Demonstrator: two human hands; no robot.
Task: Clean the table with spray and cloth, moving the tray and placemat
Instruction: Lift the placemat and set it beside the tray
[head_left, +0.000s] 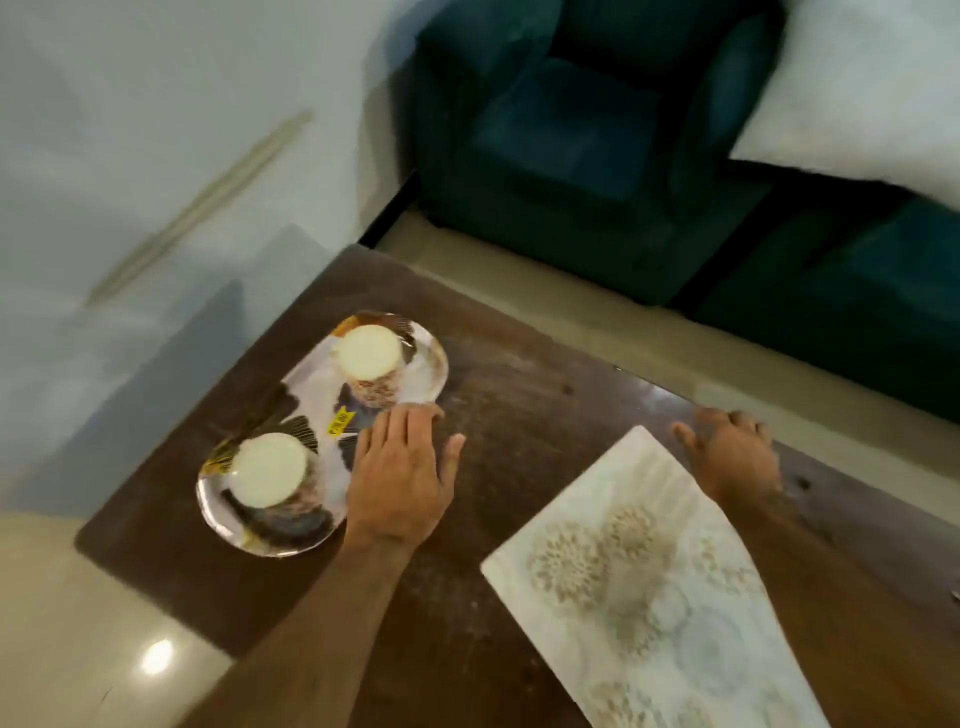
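Placemat nearest; left hand flat against tray; armchair beyond.

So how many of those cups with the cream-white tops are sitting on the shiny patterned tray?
2. One cup stands at the far end of the oval patterned tray; the other cup stands at its near end, left of the left hand. None seems hidden.

Our two bare arms, nothing worn

We see our left hand and right hand without rings, watch or gloves; both forearms are uncovered, no sleeve in view.
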